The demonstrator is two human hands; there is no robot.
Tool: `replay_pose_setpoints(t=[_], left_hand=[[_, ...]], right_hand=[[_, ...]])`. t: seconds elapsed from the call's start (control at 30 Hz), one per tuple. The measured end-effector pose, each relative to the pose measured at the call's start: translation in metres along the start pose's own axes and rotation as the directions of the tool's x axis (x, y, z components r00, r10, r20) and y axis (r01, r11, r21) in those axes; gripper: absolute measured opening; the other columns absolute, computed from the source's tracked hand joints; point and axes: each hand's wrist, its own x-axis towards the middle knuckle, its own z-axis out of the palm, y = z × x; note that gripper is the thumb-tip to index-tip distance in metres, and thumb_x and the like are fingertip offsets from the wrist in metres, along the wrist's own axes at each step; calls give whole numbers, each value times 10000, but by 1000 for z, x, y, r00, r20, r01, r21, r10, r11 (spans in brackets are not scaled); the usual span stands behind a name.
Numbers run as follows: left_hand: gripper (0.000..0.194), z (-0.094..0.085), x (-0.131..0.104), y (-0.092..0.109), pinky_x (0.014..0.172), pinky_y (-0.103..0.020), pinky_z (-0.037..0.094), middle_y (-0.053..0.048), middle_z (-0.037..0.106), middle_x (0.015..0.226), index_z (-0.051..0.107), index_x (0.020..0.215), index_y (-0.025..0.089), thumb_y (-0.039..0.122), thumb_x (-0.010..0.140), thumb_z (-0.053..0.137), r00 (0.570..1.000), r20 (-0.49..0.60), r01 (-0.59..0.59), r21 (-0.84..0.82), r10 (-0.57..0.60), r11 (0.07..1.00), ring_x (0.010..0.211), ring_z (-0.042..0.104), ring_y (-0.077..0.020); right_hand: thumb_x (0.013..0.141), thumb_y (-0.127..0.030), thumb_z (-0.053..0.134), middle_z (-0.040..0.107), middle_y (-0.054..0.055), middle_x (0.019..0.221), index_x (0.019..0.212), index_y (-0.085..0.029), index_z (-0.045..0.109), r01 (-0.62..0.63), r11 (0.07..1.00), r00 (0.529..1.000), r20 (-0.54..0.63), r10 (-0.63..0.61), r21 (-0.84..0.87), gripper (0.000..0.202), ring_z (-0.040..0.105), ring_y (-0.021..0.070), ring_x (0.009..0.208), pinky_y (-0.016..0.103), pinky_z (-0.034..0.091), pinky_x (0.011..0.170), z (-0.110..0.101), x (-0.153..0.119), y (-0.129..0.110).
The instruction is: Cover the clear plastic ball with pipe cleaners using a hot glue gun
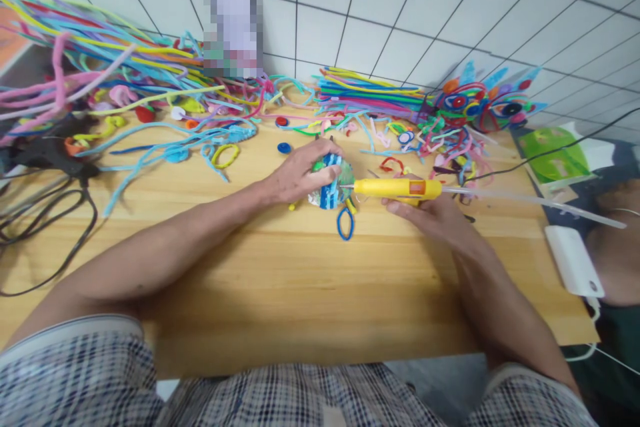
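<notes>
At the table's middle, my left hand (311,170) is closed on a small rounded craft piece (330,197) with green sides and blue and light-blue stripes. My right hand (425,210) grips a yellow hot glue gun (390,188), its metal nozzle pointing left against or very near the piece's right side. A long clear glue stick (540,200) sticks out of the gun's back. Just below the piece lies a blue pipe-cleaner loop (345,223). Bits of yellow pipe cleaner show beside the piece.
Bundled pipe cleaners (370,90) line the tiled wall, with loose pieces before them. A colourful mask-like craft (485,103) stands back right. A black glue gun (55,153) with coiled cord lies left. A white power bank (574,260) sits at the right edge, near another person's arm (617,247).
</notes>
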Motion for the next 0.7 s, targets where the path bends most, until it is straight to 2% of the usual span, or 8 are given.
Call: replay_pose_setpoints(t=[0.23,0.4,0.7], left_hand=[[392,0,-1,4,1040,-409,595,-101,779,1182,714,1224,218,564,1110,569,1000,15,-7,25,7,1000,1106,728,-254],[408,-1,1,7,1061,-407,594,-102,779,1181,719,1229,213,571,1117,556,1000,26,4,25,-4,1000,1104,731,-250],[365,1,0,1,1070,-424,595,-115,785,1208,722,1232,211,524,1103,587,1000,15,-24,30,23,999,1137,733,-259]], right_hand=[[894,-740,854,849,51,952,986,-282,782,-12,1000,1000,3,12,-3,473,801,298,910,445,685,832,0,1,-6],[902,-771,835,828,50,932,963,-283,771,12,999,1000,-18,-13,-31,496,782,294,897,444,675,835,0,0,-1],[934,-765,803,819,59,951,969,-278,802,17,994,999,-47,-21,-104,489,759,298,900,453,656,836,3,-5,5]])
